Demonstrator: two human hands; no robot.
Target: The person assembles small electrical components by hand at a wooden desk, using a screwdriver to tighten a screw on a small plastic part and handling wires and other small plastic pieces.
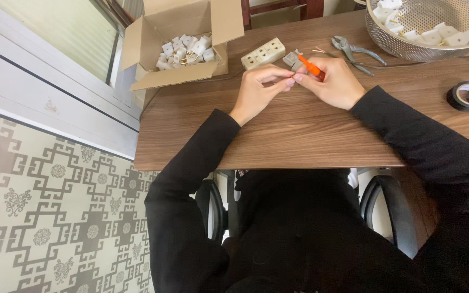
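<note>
Basically mid-fiddle here, with everything measured off the strip (264, 53), that cream multi-socket block lying on the tabletop (299, 130). Just right of the strip: a small grey plug (291, 58), pinched up off the wood. Left hand (259, 89) below the strip, fingertips closed in a pinch, seemingly steadying the plug, though hard to tell the exact contact. Right hand (335, 81) right of the strip, clenched around an orange screwdriver (310, 67), tip angled toward the plug.

Handling guess: plug looks like light, hard plastic, stiff, a bit slick, and tiny enough to twist out of a loose pinch. Best gripped by the flat sides of the body, well away from any prongs or screw. Screwdriver thin and light too, so held close to the tip for control. Probably no fragility worries beyond a slipping tip.

Left of the strip: an open box (177, 38) with a pile of small white plugs inside. Further right of the strip: pliers (354, 51) lying flat, then a metal colander (435, 32) holding more white parts. Far right of the strip, near the tabletop edge: a roll of black tape (467, 95). Below all that, black sleeves and a patterned floor (44, 206).
</note>
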